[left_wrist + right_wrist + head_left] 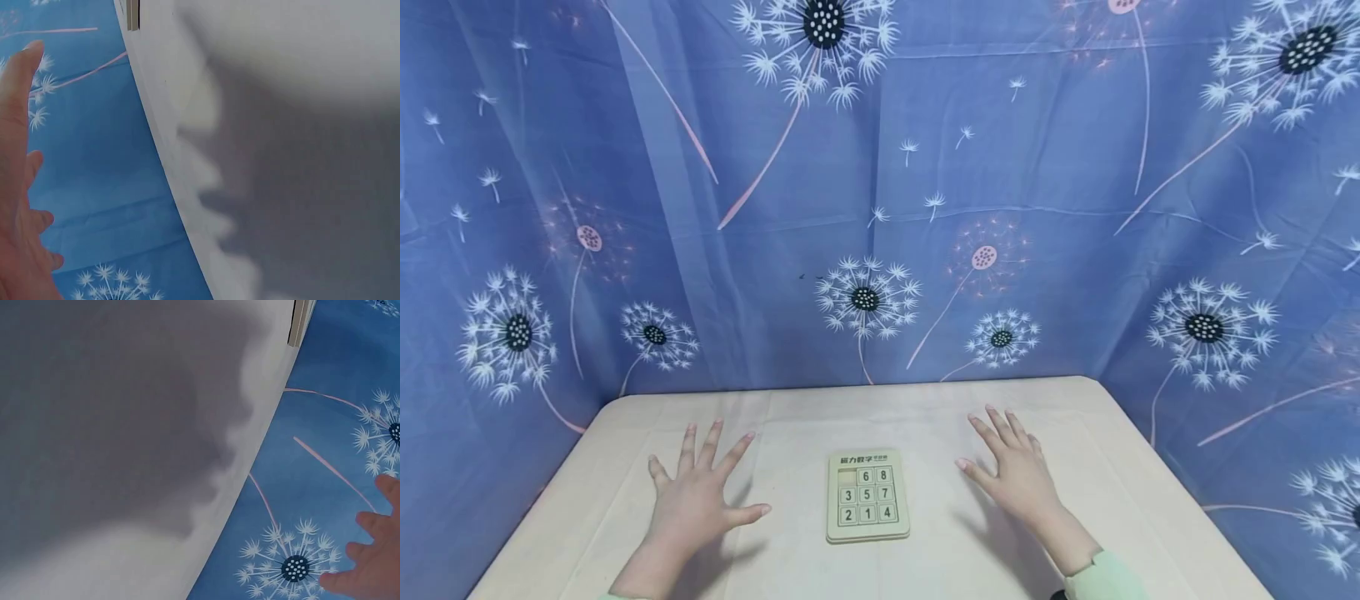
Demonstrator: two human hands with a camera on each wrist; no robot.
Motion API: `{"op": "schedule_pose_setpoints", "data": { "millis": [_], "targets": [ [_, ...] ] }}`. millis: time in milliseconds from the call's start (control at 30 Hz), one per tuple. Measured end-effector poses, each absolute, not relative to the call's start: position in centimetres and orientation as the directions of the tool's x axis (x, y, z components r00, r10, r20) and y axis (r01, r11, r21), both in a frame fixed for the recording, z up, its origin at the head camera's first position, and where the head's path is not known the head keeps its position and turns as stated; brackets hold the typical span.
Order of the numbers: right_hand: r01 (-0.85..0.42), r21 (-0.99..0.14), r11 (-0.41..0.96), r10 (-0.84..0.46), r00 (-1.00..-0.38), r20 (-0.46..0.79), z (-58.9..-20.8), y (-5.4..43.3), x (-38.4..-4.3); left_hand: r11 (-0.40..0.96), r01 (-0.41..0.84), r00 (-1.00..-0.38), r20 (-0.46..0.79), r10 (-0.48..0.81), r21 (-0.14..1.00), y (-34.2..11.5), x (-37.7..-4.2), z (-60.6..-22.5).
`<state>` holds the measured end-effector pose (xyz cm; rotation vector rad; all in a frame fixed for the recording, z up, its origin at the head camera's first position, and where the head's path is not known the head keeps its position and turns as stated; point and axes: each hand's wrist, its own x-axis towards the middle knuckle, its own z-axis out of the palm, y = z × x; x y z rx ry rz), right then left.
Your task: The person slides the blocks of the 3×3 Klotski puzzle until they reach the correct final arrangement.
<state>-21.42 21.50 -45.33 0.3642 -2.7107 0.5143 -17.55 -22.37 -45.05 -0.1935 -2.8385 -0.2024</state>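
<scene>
A pale green sliding number puzzle (867,495) lies flat on the table between the two hands. Its numbered tiles read 6, 8 on top, 3, 5, 7 in the middle and 2, 1, 4 below, with a vacant slot at the upper left. To its left hovers my left hand (695,506), fingers spread wide and holding nothing. My right hand (1020,481) is raised on the other side, its fingers extended and likewise bare. Both hands cast shadows on the tabletop. In each wrist view just an edge of the puzzle (133,14) (299,324) shows at the top.
A cream cloth covers the table (797,425). Blue fabric with a dandelion print (775,275) hangs behind it and along both sides. A light green sleeve (1105,577) shows at the right wrist, beside a small dark band (1058,595).
</scene>
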Motion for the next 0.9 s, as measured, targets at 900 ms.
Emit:
{"op": "schedule_pose_setpoints", "data": {
  "millis": [900],
  "targets": [
    [-0.505, -0.29, 0.813, -0.37, -0.832, 0.413, -46.3, 20.3, -22.6, 0.948, 0.28, -0.935, 0.267, 0.233, 0.153, -18.9, -19.1, -45.9]
  ]
}}
